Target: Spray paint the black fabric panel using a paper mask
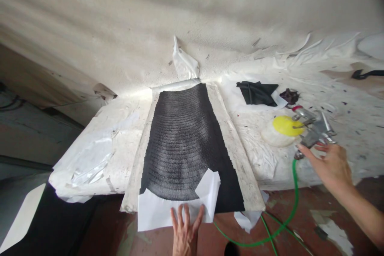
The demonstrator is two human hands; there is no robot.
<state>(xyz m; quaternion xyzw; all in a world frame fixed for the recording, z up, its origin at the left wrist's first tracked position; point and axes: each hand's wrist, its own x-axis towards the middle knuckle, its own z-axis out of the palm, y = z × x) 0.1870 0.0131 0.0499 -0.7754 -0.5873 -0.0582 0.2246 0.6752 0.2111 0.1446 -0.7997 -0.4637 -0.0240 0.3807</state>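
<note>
A long black textured sheet (186, 140) lies on a paint-crusted white board (240, 156) in front of me. A white paper piece (168, 208) covers its near end, with one corner folded up. My left hand (185, 230) presses flat on that paper, fingers spread. Off to the right, my right hand (330, 164) grips a metal spray gun (315, 130) with a yellow-lidded cup (285, 126). The gun hovers over the bench to the right of the sheet. A green hose (292, 204) runs down from the gun.
The bench (345, 116) is covered in white overspray and torn plastic film (93, 160). A black folded piece (258, 93) lies on white paper behind the gun. The green hose loops across the reddish floor (300, 228). A dark panel (54, 228) lies at lower left.
</note>
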